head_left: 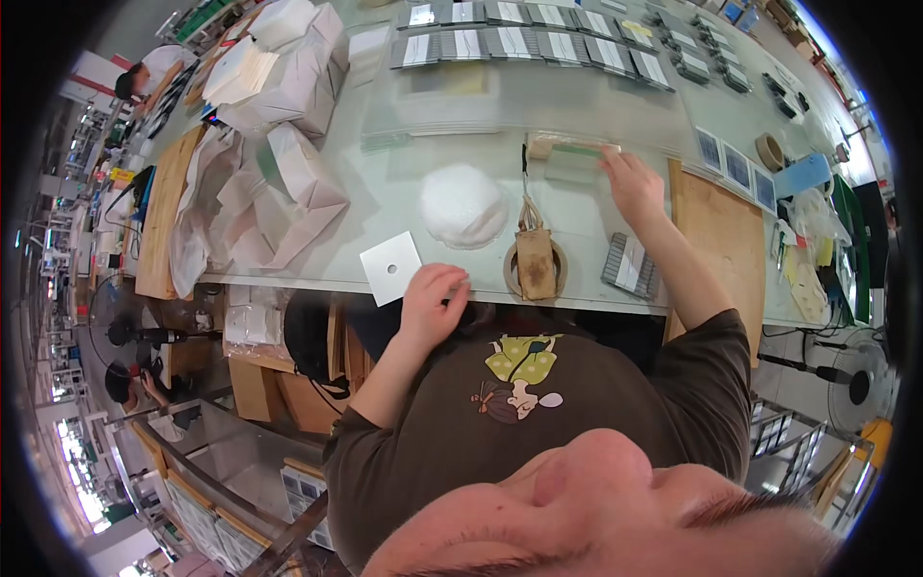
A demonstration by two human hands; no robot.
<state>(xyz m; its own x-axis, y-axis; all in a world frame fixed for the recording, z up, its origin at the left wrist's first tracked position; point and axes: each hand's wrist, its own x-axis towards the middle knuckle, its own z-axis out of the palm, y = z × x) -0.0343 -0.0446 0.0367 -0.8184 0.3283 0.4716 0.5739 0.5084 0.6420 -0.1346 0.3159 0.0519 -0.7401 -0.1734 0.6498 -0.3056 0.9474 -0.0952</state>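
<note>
My right hand reaches out over the table, fingers pinched at the right end of a clear plastic sheet. My left hand is loosely curved at the table's front edge with nothing visible in it. Beside its fingertips lies a white square card with a small hole in the middle. A mound of white foam-like material sits between the hands. To its right, a tan block with a cord rests over a tape roll. A small grey ribbed piece lies below my right forearm.
Rows of grey pieces with white labels line the far side, behind stacked clear sheets. Crumpled white wrapping covers the left. A wooden board, dark panels and another tape roll are at the right.
</note>
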